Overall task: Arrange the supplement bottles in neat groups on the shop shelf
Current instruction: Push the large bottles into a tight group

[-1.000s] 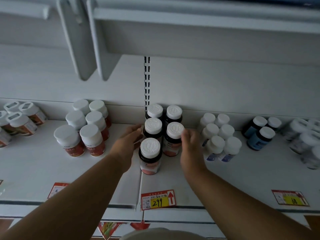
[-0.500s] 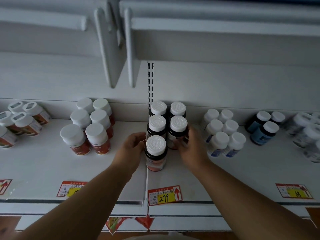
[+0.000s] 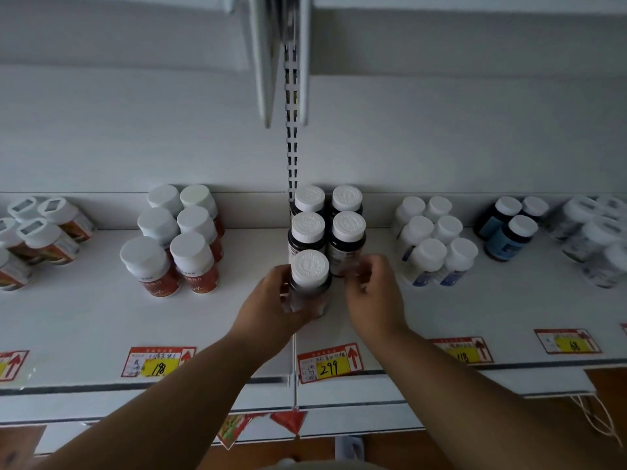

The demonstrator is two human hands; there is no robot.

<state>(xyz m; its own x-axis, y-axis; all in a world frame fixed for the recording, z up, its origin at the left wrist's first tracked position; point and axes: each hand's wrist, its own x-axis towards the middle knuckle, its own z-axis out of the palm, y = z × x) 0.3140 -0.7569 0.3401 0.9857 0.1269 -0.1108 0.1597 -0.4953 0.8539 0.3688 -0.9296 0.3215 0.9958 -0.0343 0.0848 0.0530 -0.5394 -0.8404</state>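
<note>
Mid-tidy on the dark-bottle group, right behind the 299 price tag [image 3: 329, 363] on the shop shelf [image 3: 84, 320]. Four dark bottles with embossed white caps [image 3: 327, 217] standing two by two further back from that tag, plus a fifth, the front bottle [image 3: 309, 281], alone ahead of them on the left column. Left hand [image 3: 271, 301] curled round the front bottle's left side, fingers wrapped on the body. Right hand [image 3: 373, 296] just right of it, fingers bent and pinching at the lower part of the second-row right bottle [image 3: 348, 244] (contact itself blurred, so hard to call it a firm grip). Looks like the squaring-up step for this group: nudging bottles so the columns line up. Next move probably wants the front bottle slid straight back until it touches its row mate, labels facing out, without knocking the neighbours. Red-label group [image 3: 176, 242] left of the tag and pale-label group [image 3: 432, 242] right of it already clustered, well apart.
</note>
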